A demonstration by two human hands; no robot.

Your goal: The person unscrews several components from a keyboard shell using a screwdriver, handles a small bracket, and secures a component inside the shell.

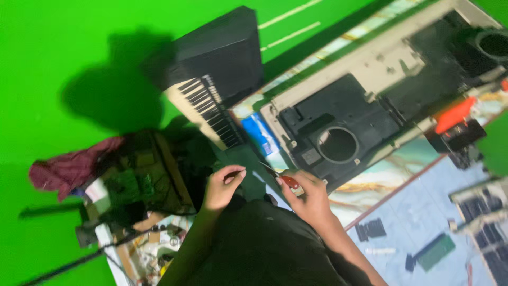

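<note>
Head view: both hands worked near the lap.
Right hand (312,198): gripped a red-handled screwdriver (288,182), its thin metal shaft pointing up-left.
Left hand (222,186): fingers pinched narrow; contents too small to tell.
Keyboard casing (344,114): just beyond the hands, beige rim, matte black plastic, round speaker hole.

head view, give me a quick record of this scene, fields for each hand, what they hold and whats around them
left hand: pinched shut, fingertips together; whether it holds something small cannot be told
right hand: closed in a grip on a red-handled screwdriver, its thin shaft pointing up-left
ahead of hands: opened beige and black plastic keyboard casing with round speaker holes, underside up
further left: black keyboard with black and white keys
left edge: dark red cloth beside a cluttered box of parts
background: green floor
</note>
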